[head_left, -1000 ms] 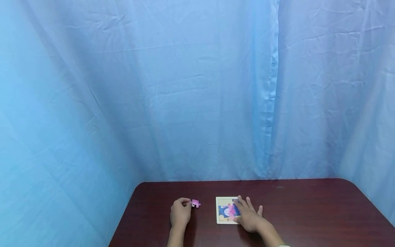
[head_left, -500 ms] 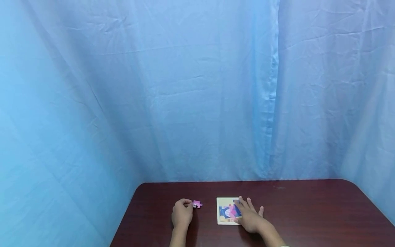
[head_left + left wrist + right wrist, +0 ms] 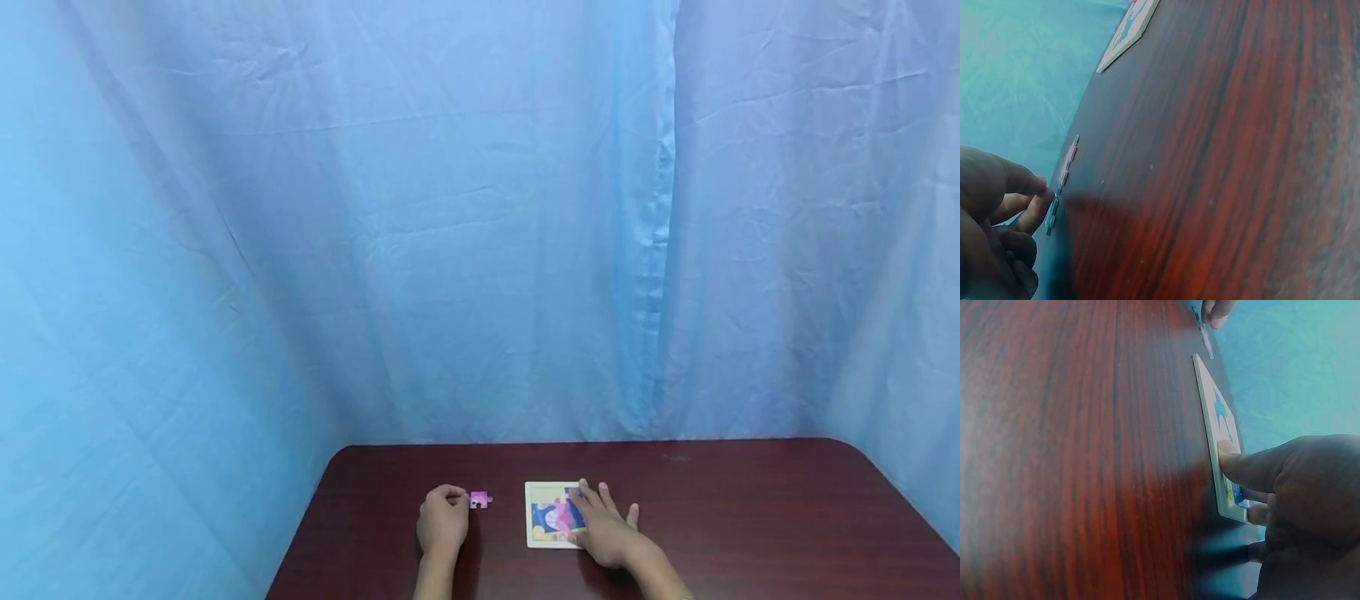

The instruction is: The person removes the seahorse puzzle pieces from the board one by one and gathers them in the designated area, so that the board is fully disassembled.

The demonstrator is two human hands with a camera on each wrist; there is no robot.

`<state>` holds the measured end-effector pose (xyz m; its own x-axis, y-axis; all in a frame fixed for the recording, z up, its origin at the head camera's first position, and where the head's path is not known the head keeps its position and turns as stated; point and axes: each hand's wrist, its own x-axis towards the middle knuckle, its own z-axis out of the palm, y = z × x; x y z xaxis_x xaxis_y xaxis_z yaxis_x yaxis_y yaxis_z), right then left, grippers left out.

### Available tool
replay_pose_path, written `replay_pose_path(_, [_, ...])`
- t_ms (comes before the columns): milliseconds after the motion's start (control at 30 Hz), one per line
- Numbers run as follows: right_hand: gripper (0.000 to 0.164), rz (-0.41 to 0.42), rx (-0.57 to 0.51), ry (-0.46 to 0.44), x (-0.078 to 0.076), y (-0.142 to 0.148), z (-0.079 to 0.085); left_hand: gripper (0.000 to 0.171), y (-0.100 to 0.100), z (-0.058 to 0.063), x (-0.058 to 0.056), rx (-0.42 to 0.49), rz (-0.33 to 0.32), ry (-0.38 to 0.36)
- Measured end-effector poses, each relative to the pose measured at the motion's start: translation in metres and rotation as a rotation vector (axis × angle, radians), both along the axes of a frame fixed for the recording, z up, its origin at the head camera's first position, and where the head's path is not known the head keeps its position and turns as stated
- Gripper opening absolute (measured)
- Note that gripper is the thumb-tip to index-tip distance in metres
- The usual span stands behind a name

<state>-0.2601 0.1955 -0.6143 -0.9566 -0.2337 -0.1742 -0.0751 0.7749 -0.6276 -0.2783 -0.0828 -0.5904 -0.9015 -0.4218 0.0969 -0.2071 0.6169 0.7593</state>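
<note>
In the head view my left hand (image 3: 442, 521) is at the left of the table, thumb and index finger pinching the edge of a small pink jigsaw piece (image 3: 479, 500). The left wrist view shows the piece (image 3: 1069, 164) flat and edge-on at the fingertips, with another thin part beyond them, partly hidden by the fingers. My right hand (image 3: 609, 527) rests with spread fingers on the right side of a square puzzle board (image 3: 529, 533) with a cream rim. Its thumb (image 3: 1241, 469) lies across the board's face. Pink, blue and yellow picture parts show left of the hand.
The dark red wooden table (image 3: 735, 517) has rounded far corners. Blue curtains (image 3: 480, 250) hang behind it and along both sides. A strip of bare tabletop separates the pink piece from the board.
The left hand and the pink piece have shifted slightly right, and the piece has turned a little to sit straighter. The right hand stays on the board.
</note>
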Motion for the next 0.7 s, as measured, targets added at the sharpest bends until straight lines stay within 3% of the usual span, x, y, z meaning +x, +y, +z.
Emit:
replay_pose_path(333, [0.074,-0.003,0.015,-0.001,-0.001,0.001,-0.002,0.006,0.007,-0.001,0.006,-0.001,-0.034,0.023])
replay_pose_path(467, [0.075,-0.004,0.025,0.003,-0.001,0.001,-0.001,0.006,0.016,-0.003,0.008,0.007,-0.106,0.034])
replay_pose_path(700, [0.076,0.018,0.023,-0.002,0.0,0.001,0.002,0.005,0.032,0.004,0.012,0.055,-0.273,0.033])
